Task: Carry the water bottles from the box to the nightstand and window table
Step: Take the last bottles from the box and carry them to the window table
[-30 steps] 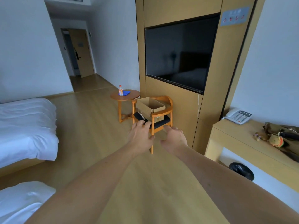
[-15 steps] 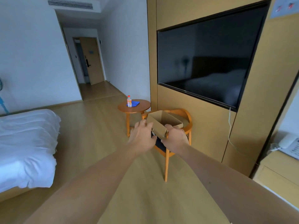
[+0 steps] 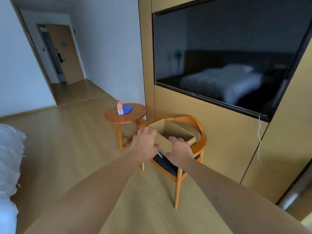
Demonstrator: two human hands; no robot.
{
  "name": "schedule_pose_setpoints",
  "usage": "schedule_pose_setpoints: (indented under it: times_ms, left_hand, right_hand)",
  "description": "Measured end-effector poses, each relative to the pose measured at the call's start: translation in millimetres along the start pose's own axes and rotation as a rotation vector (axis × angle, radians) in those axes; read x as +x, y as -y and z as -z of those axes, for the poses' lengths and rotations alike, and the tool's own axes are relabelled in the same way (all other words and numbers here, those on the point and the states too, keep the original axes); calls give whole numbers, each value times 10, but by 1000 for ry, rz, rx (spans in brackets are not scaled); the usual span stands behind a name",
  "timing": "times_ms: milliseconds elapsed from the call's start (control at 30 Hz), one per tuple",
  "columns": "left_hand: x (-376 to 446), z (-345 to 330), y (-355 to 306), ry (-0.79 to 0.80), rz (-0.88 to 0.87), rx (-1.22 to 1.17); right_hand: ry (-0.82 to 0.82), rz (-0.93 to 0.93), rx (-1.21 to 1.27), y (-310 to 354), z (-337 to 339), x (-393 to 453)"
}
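Two bare forearms reach forward over a pale wood floor point(image 3: 70, 149), with the white bed point(image 3: 8, 166) at the near left edge. The left hand point(image 3: 145, 144) and right hand point(image 3: 179, 152) both grip the near wall of the open cardboard box point(image 3: 175, 132), fingers curled over its rim. The box sits on the dark seat of a wooden armchair point(image 3: 200, 137), its long axis running from near left to far right. Just beyond stands a small round table point(image 3: 133, 115) carrying one water bottle point(image 3: 120, 108), upright with a red cap, beside a blue cloth point(image 3: 127, 109). A dark television point(image 3: 228, 56) fills the wall panel at right; a door point(image 3: 65, 53) closes the far corridor.
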State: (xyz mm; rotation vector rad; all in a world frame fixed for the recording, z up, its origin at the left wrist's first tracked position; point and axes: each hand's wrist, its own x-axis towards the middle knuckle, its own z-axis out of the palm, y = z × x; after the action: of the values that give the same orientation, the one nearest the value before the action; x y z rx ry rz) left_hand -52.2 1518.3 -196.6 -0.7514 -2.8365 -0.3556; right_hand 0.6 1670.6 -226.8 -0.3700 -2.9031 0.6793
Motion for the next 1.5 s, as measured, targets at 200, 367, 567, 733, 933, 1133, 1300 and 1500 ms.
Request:
schedule_pose_setpoints:
  times_ms: [200, 367, 567, 733, 933, 1133, 1300, 1500]
  left_hand:
    - [1054, -265, 812, 113, -111, -21]
    - [1779, -567, 1219, 202, -177, -74]
    - [2567, -1149, 1422, 279, -226, -87]
    - [3338, -1783, 1493, 314, -248, -63]
    - [4223, -2608, 1501, 514, -225, 2]
    - [4854, -3236, 1482, 656, -195, -20]
    - [5235, -3695, 1474, 764, -230, -1]
    - [5628, -4318, 1559, 891, -285, 6]
  right_hand:
    - [1, -196, 20, 314, -436, 1056]
    - [20, -318, 47, 363, -774, 1651]
    - [102, -467, 37, 111, -1223, 2238]
    - [130, -532, 76, -350, -1543, 2994]
    - [180, -645, 188, -1043, -1803, 3930]
    - [255, -832, 260, -1597, -2042, 4349]
    - [346, -943, 271, -1854, -2288, 4597]
    - [435, -1031, 260, -2031, -2654, 5055]
